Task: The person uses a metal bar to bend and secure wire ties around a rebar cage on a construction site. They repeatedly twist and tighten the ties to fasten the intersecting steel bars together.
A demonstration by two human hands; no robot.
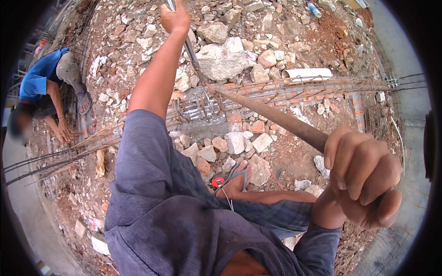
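Note:
Raised toward the far side, my left hand [176,19] is closed round a silver metal bar [189,51], whose darker lower end slants down to the rebar. My right hand [363,172], near on the right, grips a long rusty metal bar [276,114]. That bar narrows away from me, and its far tip comes close to the lower end of the silver bar. Both ends meet at a long rebar cage [294,86] running across the ground. Several short bars and ties [200,106] cluster there over grey mortar; exact contact between the tips is hard to make out.
A co-worker in a blue shirt [41,76] crouches at the left, hands at the cage. A large pale rock [223,59] and a white pipe [307,74] lie beyond it. Broken rubble surrounds my sandalled foot [239,177] and a red tape measure [218,182].

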